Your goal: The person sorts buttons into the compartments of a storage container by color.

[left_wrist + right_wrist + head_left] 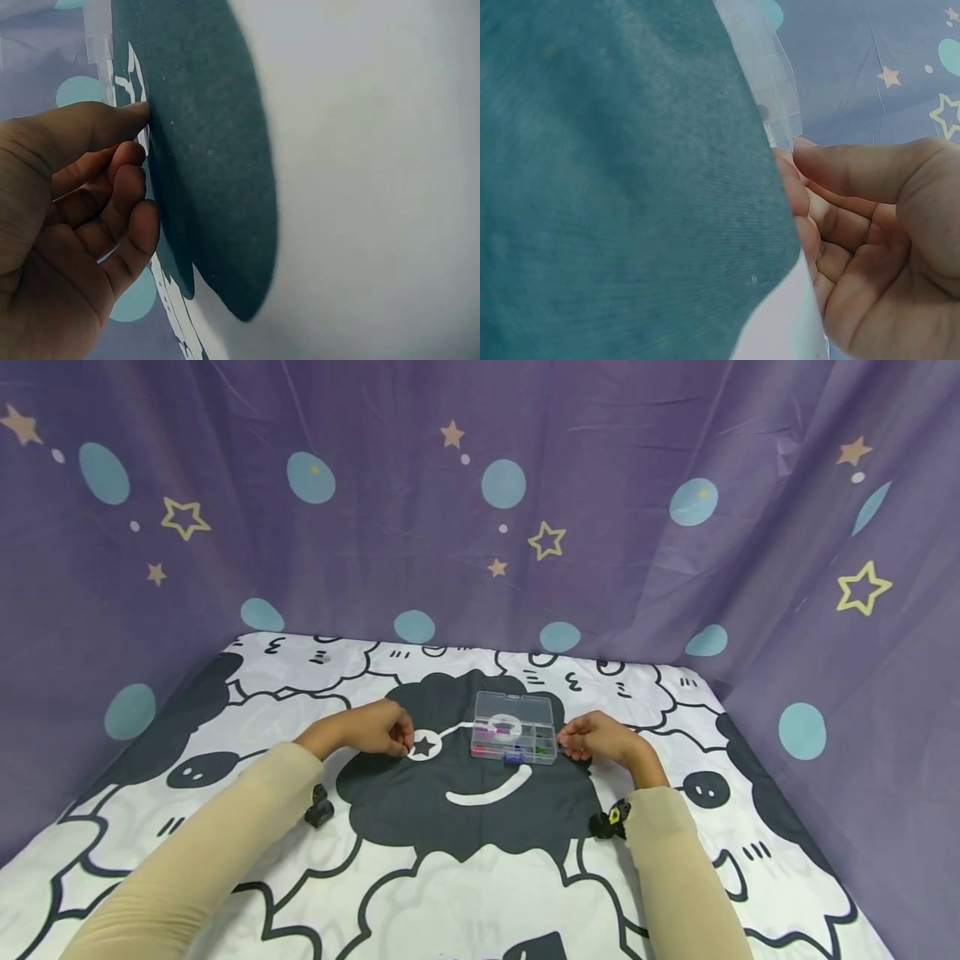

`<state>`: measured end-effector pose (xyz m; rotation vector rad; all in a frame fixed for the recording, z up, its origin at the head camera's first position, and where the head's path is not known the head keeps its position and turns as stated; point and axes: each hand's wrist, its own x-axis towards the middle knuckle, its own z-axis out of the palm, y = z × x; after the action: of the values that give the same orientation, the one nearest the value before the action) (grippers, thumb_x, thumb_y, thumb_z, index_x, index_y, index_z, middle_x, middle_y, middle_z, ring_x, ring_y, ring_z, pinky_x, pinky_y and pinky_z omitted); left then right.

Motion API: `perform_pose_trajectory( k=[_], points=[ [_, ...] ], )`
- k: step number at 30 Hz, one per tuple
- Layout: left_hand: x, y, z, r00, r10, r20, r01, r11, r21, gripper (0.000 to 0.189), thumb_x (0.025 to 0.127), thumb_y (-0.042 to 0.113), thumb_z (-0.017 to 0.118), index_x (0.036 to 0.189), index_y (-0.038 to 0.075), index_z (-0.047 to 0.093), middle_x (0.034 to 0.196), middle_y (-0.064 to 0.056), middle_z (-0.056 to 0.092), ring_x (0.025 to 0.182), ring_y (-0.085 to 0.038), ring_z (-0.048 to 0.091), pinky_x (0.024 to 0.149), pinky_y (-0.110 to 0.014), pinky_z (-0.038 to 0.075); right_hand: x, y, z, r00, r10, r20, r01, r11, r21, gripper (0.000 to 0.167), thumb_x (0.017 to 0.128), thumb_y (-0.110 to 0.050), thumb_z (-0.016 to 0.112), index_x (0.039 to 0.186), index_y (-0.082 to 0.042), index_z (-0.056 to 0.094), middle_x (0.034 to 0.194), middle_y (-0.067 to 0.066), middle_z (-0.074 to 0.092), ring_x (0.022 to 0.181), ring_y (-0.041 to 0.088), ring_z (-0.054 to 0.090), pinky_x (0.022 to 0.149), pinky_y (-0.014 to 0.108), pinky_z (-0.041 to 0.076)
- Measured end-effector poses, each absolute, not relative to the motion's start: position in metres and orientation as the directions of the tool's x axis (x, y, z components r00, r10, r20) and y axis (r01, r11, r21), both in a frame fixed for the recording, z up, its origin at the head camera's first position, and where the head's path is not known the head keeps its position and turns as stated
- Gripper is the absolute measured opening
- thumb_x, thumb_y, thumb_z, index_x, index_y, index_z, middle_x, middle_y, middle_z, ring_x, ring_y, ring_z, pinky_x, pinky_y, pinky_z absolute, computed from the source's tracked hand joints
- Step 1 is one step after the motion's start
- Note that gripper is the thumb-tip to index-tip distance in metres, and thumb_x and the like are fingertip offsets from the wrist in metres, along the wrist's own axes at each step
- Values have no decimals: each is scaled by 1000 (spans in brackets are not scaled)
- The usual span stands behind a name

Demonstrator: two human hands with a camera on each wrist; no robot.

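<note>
A clear plastic compartment box [513, 756] lies on the dark patch of the printed cloth, its transparent lid [513, 706] raised and tilted back. Small red, pink, blue and green pieces sit in its compartments. My left hand [378, 727] rests well to the left of the box, near the star print, fingers loosely curled; nothing shows between them. In the left wrist view its thumb [124, 116] is close to the cloth. My right hand [603, 739] is at the box's right edge. In the right wrist view the thumb tip [804, 154] meets the box end; whether it pinches is hidden.
A white and dark cloth [487, 893] with cartoon sheep covers the table. Behind and at both sides hangs a purple curtain [420, 552] with stars and blue ovals. Dark wrist devices [319, 807] sit at both sleeves.
</note>
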<state>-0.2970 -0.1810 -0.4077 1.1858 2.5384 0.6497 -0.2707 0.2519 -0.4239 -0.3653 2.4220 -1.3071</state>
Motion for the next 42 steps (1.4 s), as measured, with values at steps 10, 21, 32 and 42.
perform_pose_trajectory(
  k=[10,21,32,42],
  points=[
    [-296,-183,-405,-652,753,-91,646,614,454,13,87,11,80,77,16,73,70,9,64,62,-5,55,61,-25,47,-272,253,-426,-900,-399,-178,-72,538,-840,20,102,-10,62,110,6,71,85,6,68,75,18,61,68,32,51],
    [-294,-188,-398,-658,742,-125,635,637,437,11,88,7,74,79,13,75,71,10,64,64,-6,54,64,-26,47,-272,252,-426,-902,-392,-182,-66,541,-838,19,102,-9,62,110,6,71,84,6,68,73,17,60,67,31,51],
    [-295,-181,-386,-659,748,-83,651,622,435,8,91,6,73,84,9,76,72,9,65,64,-6,54,62,-26,47,-270,252,-425,-902,-390,-184,-61,540,-840,19,102,-8,62,109,7,71,84,7,67,73,18,60,67,32,51],
    [-299,-165,-380,-637,770,-45,675,584,450,9,91,5,71,84,7,77,72,8,67,62,-6,55,61,-26,48,-270,252,-424,-902,-388,-188,-56,537,-842,18,102,-7,61,109,6,71,84,6,68,73,18,60,67,32,51]
  ],
)
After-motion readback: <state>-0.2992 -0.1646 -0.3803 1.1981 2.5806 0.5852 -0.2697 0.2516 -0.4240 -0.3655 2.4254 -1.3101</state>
